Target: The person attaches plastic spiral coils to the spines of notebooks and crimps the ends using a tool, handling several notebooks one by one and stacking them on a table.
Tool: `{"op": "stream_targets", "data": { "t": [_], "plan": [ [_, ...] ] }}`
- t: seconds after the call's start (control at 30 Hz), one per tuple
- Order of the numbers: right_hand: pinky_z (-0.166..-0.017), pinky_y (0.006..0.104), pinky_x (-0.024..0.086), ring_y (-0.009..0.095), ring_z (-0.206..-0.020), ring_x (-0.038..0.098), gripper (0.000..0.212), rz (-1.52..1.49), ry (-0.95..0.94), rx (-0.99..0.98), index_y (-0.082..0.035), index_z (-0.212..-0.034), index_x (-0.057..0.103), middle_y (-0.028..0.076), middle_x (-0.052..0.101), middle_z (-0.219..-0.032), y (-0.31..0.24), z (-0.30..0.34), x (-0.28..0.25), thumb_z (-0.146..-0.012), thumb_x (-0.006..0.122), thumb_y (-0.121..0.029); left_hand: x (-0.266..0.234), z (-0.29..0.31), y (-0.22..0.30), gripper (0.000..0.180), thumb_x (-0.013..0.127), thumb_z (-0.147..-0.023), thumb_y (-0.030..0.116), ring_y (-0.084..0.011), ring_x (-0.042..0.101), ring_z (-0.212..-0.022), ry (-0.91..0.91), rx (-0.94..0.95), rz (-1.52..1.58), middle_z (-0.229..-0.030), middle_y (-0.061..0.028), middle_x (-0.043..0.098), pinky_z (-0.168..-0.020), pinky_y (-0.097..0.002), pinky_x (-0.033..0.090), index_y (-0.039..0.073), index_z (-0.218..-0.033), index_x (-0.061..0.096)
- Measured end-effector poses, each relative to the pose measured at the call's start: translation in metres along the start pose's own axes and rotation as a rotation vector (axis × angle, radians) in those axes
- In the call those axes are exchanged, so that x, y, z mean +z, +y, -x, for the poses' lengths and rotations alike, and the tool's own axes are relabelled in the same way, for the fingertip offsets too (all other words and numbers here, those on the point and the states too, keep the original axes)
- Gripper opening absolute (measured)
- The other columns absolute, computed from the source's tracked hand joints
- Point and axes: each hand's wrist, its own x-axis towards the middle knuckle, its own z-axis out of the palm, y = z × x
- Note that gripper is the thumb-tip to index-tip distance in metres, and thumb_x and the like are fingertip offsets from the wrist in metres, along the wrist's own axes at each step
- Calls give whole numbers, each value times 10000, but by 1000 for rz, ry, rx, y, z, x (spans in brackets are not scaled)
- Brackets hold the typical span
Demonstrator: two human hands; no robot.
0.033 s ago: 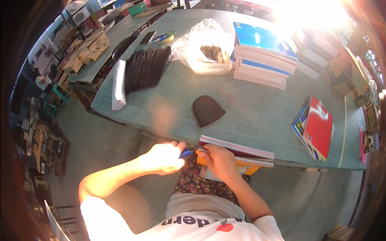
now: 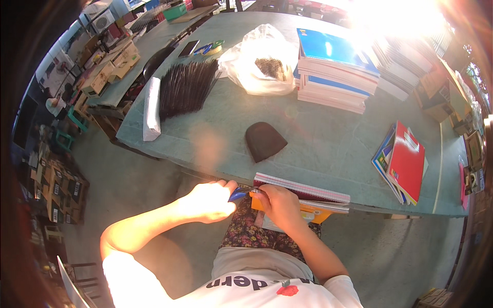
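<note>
Left hand (image 2: 208, 202) clamped on blue pliers (image 2: 239, 194); right hand (image 2: 281, 206) clamped on notebook (image 2: 308, 188). Likely working its end; next needs steadiness.

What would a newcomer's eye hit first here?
Probably the glare at upper right, beside the blue-topped book stack. Next, likely the red notebook on the table's right side. Then, at the near edge, the left hand holding blue pliers close to the right hand, which grips the orange notebook's left end.
</note>
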Motion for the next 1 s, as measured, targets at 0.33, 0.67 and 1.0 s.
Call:
{"op": "stream_targets", "data": {
  "t": [0.33, 0.67, 1.0],
  "plan": [
    [-577, 411, 484, 311, -645, 614, 128, 32, 64, -69, -57, -874, 605, 108, 627, -740, 3, 2, -1, -852, 601, -183, -24, -22, -2, 414, 523, -769, 258, -390, 578, -899, 60, -96, -39, -984, -235, 581, -776, -489, 466, 16, -1105, 513],
    [-646, 395, 488, 325, -743, 634, 142, -266, -161, 92, -42, -938, 628, 142, 657, -814, 9, -8, -15, -811, 630, -106, -2, -126, -80, 706, 632, -776, 520, -362, 506, -1058, 652, -215, -62, -1083, -221, 552, -914, -424, 409, 17, -1248, 483],
    [-642, 396, 495, 302, -740, 641, 136, 110, 15, 149, -73, -898, 646, 120, 659, -781, 20, 19, -33, -790, 655, -154, -12, -92, -13, 376, 693, -747, 78, -186, 555, -851, 1016, 209, 942, -949, -68, 557, -767, -340, 458, 76, -1085, 529]
  ]
}}
